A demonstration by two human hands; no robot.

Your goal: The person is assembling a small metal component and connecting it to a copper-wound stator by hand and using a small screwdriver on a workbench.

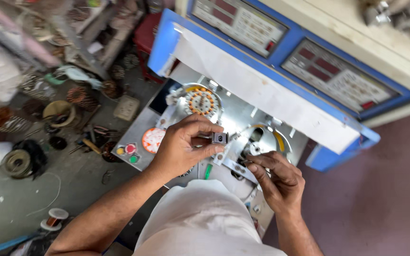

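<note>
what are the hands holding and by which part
The left hand pinches a small dark block by its sides, between thumb and fingers. The right hand fingers the metal hub on the machine; a real grip cannot be told.

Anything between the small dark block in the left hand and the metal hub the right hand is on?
Nothing visible. The left hand pinches the small dark block just left of the metal hub, with only the bare machine plate in the gap. The right hand fingers touch the hub from below-right.
</note>
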